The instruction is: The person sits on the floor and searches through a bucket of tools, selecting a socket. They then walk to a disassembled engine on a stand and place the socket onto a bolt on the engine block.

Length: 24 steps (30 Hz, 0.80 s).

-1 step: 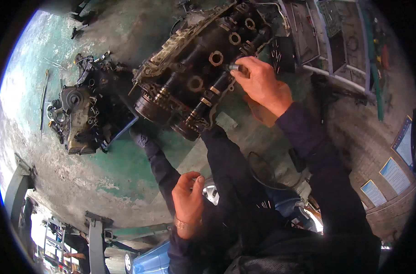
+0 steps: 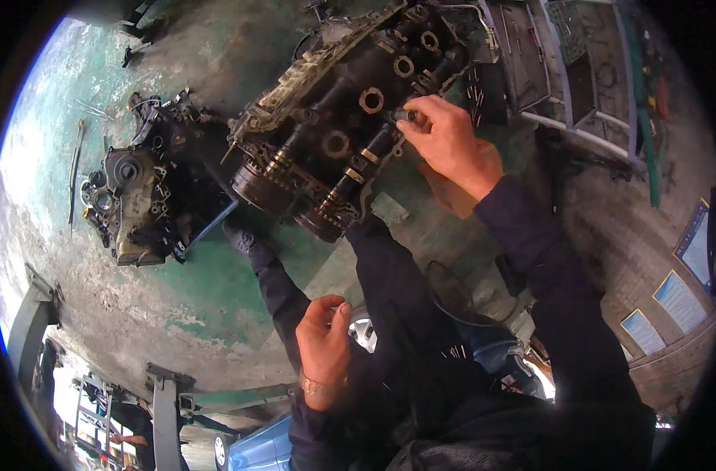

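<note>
My right hand (image 2: pixel 451 149) is over the near right side of a dark, oily engine cylinder head (image 2: pixel 317 119). Its thumb and fingers pinch a small cylindrical metal piece (image 2: pixel 406 115) beside a camshaft (image 2: pixel 363 162). Whether that piece touches the engine I cannot tell. Round openings run along the middle of the head, and sprockets (image 2: pixel 265 187) sit at its left end. My left hand (image 2: pixel 324 349) is held low above my lap, away from the engine. Its fingers curl in with the thumb against the forefinger; whatever they may hold is hidden.
A second engine part (image 2: pixel 138 204) with a cover lies on the floor to the left. A metal tool rack (image 2: pixel 566 122) stands at the right. My legs reach forward under the cylinder head. Lift posts (image 2: pixel 166 420) and a blue car (image 2: pixel 264 447) are at the lower left.
The small metal piece in my right hand has tilted slightly and shows a darker side. My left hand has not visibly moved.
</note>
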Tool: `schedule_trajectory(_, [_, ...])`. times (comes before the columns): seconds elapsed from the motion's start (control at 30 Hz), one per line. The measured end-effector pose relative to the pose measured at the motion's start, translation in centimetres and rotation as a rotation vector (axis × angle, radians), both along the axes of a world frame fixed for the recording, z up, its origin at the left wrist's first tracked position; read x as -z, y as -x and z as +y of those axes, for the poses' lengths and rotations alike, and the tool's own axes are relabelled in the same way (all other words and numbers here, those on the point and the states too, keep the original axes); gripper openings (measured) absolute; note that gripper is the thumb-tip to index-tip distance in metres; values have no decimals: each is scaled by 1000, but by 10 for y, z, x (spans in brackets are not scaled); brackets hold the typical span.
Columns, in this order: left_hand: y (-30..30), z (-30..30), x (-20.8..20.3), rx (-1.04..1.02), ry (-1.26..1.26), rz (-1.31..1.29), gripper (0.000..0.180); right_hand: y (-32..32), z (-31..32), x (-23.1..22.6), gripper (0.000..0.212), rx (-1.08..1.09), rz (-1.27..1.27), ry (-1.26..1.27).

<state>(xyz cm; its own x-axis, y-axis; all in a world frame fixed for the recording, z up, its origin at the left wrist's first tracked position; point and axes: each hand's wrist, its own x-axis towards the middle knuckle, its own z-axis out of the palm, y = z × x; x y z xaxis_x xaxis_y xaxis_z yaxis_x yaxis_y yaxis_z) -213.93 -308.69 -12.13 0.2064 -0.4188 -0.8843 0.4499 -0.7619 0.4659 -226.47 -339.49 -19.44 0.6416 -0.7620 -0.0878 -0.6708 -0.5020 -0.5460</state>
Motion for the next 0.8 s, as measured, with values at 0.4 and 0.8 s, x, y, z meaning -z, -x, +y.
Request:
schedule_trajectory(0.4, [3,0,1,-23,12,4,18,13,-23,-7,24,-107,193,-121])
schedule_trajectory(0.8, [-1,2,-1,-60,7,12,17,-6,-28,-15,21,-369,344,87])
